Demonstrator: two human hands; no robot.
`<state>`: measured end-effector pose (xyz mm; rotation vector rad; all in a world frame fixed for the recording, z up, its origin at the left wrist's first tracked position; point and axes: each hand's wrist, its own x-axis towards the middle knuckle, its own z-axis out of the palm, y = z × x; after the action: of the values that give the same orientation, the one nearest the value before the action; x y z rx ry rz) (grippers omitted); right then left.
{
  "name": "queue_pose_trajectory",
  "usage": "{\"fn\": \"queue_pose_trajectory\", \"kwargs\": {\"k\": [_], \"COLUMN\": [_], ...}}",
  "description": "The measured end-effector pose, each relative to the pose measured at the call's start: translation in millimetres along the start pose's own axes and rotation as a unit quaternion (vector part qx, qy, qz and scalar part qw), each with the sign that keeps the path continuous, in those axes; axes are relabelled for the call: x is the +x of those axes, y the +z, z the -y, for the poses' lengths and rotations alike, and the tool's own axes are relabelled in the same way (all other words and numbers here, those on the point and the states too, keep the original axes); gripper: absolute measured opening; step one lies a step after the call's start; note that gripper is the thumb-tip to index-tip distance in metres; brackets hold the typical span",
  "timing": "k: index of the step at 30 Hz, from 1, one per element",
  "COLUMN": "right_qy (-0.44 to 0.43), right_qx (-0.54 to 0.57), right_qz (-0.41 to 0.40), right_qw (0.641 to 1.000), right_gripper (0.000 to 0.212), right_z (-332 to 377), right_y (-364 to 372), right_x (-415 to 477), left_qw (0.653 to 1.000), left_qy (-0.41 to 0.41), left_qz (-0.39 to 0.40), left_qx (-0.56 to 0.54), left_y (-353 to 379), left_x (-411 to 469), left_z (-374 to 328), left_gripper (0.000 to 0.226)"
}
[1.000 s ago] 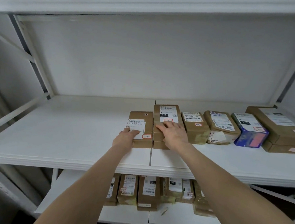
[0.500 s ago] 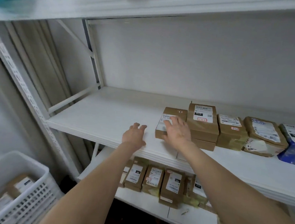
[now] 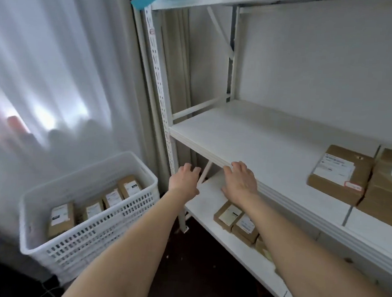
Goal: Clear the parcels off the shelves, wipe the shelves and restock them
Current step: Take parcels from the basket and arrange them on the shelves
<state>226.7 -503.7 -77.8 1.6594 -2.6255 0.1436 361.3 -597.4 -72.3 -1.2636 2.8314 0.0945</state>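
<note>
**Restocking run: both hands empty, basket next**

Far left there's a sheer curtain [image 3: 44, 66] with light behind it; below it on the floor sits the white basket [image 3: 85, 228], and it holds a row of brown parcels [image 3: 61, 218] standing on edge, labels up; just right of the basket is the perforated upright [image 3: 159, 80] of the shelving. The left hand [image 3: 184, 181] hangs in the air beside that upright, fingers [image 3: 192, 170] spread apart and holding nothing; the right hand [image 3: 240, 182] is right at the front lip of the middle shelf [image 3: 250, 134], fingers loosely spread too, empty as well, though I can't tell if they actually touch the edge. The left stretch of that shelf is bare; further right a labelled parcel [image 3: 340, 173] lies flat on it, touching a taller stack [image 3: 391, 182] at the frame edge; the lower shelf [image 3: 210, 196] carries a few small parcels too.

My read: this looks like the restock step, between two placements; next move probably calls for turning down-left to the basket, taking a parcel and laying it on the bare shelf beside the labelled one.
</note>
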Motion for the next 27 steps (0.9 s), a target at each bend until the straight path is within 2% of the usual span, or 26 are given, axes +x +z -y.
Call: {"fn": "queue_pose_trajectory", "kwargs": {"k": [7,16,27], "right_qy": [-0.058,-0.144,-0.218], "right_qx": [0.012,0.029,0.028], "right_qz": [0.039,0.055,0.108], "right_qw": [0.997,0.988,0.970], "right_gripper": [0.052,0.049,0.057], "right_z": [126.9,289.3,396.0], "right_y": [32.7,74.9,134.2], "right_x": [58.5,120.0,183.0], "left_qw": [0.998,0.986,0.966], "left_qy": [-0.052,-0.163,-0.239], "left_qz": [0.017,0.031,0.082], "left_qx": [-0.008,-0.027,-0.055], "left_y": [20.1,44.9,95.5], "left_x": [-2.5,-5.9,14.2], "left_z": [127.6,305.8,418.4], "left_gripper": [0.066,0.063,0.064]}}
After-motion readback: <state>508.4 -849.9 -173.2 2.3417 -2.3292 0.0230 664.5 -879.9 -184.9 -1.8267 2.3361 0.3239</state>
